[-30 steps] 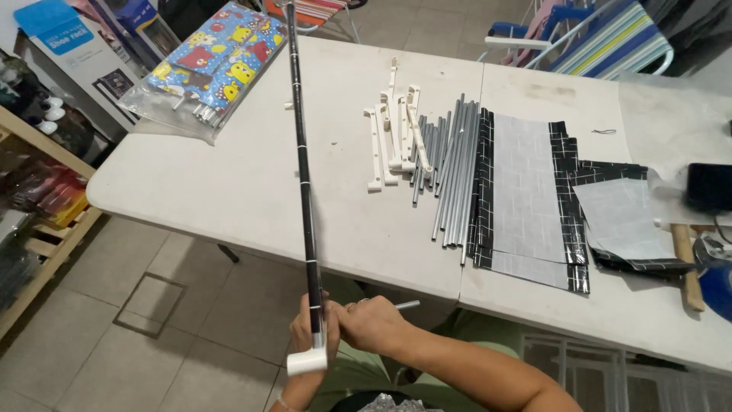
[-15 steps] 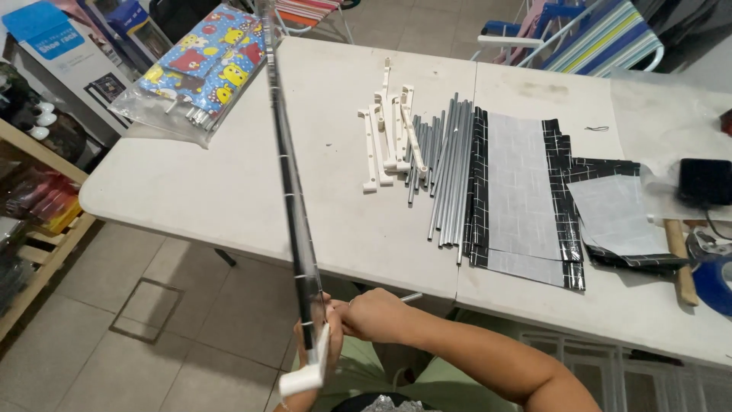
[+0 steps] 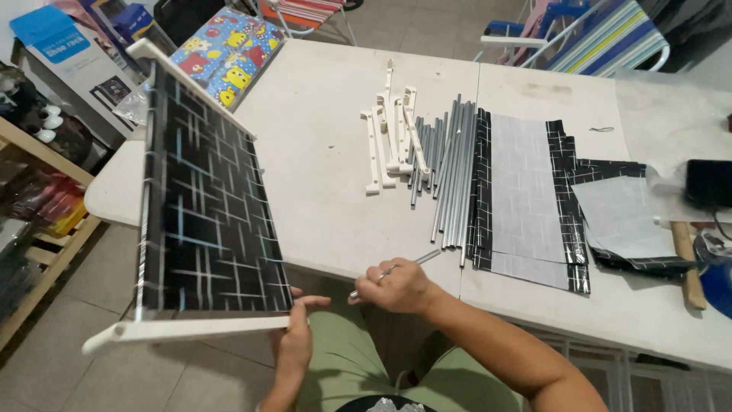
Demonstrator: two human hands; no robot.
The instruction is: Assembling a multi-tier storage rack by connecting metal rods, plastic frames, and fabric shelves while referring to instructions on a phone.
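Note:
My left hand (image 3: 296, 336) grips the near white plastic end bar (image 3: 191, 329) of a shelf panel (image 3: 206, 221) covered in black fabric with a light brick pattern. The panel now lies flat-on to me, reaching from my lap toward the table's left end. My right hand (image 3: 396, 288) is closed on a thin metal rod (image 3: 396, 271) just right of the panel, at the table's front edge. On the white folding table (image 3: 320, 152) lie a bundle of grey metal tubes (image 3: 450, 168) and several white plastic side bars (image 3: 393, 137).
Black-edged grey fabric sheets (image 3: 526, 198) lie right of the tubes, with a hammer handle (image 3: 686, 267) and a dark object (image 3: 709, 183) at the far right. A colourful cartoon-print package (image 3: 221, 53) sits at the table's far left. Wooden shelving (image 3: 38, 198) stands left; folding chairs (image 3: 595, 38) behind.
The panel, seen edge-on before as a thin dark line, has turned to show its full black patterned face. My right hand has come off it and now holds a thin rod.

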